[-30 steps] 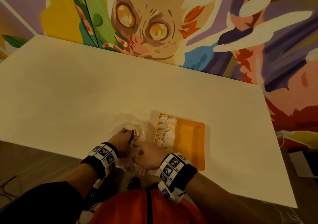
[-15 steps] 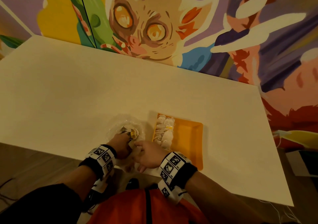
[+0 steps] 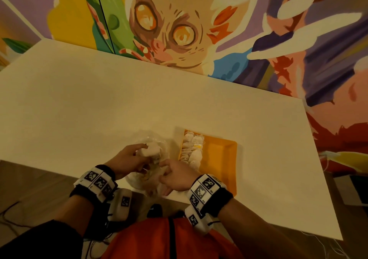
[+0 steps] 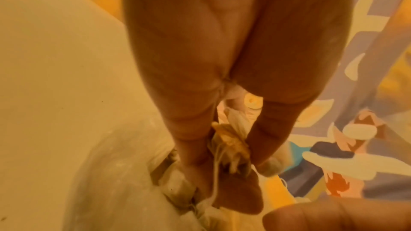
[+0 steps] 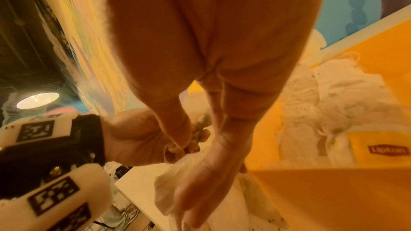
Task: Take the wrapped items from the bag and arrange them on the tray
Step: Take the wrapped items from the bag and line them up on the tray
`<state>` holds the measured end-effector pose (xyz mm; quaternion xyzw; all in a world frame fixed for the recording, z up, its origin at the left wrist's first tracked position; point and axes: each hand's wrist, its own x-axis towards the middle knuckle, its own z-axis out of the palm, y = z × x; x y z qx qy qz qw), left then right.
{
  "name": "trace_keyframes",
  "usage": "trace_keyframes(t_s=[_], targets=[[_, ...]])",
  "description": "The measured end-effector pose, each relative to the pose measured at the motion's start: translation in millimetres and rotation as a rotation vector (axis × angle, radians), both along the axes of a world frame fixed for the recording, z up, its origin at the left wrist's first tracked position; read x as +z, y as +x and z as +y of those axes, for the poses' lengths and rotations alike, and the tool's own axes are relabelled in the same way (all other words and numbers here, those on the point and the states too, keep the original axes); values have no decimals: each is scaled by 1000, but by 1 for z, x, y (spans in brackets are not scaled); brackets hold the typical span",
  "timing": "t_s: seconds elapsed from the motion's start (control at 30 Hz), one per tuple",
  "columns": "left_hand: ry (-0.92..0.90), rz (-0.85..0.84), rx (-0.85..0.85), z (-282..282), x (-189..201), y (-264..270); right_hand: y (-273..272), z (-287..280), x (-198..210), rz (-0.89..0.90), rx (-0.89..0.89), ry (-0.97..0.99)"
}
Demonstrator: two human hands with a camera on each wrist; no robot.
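Observation:
A clear plastic bag lies at the table's near edge, just left of the orange tray. My left hand pinches a small clump of pale wrapped tea bags just above the bag's mouth; the left wrist view shows the tea bags and a string squeezed between its fingers. My right hand grips the bag's edge, and the plastic is bunched in its fingers. Several wrapped tea bags lie in a row along the tray's left side, one with a yellow Lipton tag.
The white table stretches far and left; its near edge runs under my wrists. A painted mural wall stands behind it. The tray's right half is bare orange. An orange garment shows below my arms.
My left hand has risen out of the bag's mouth with a clump of tea bags in its fingers. The right hand has kept its hold on the bag.

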<state>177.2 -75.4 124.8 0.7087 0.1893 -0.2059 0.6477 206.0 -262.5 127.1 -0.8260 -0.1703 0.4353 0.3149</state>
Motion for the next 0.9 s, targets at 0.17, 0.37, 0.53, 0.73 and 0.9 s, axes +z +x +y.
trace_keyframes(t_s=[0.17, 0.37, 0.53, 0.73, 0.9], targets=[[37, -19, 16, 1, 5, -4, 6, -4, 3, -3, -137, 67], [27, -35, -20, -3, 9, -5, 4, 4, 15, -306, -226, 357], [-47, -37, 53, -5, 7, -8, 7, 8, 8, -387, -360, 379], [-356, -38, 265, -11, 10, -9, 18, -4, 4, -411, -422, 384], [-182, -157, 108, -21, 17, -6, 20, -6, 1, -402, -393, 395]])
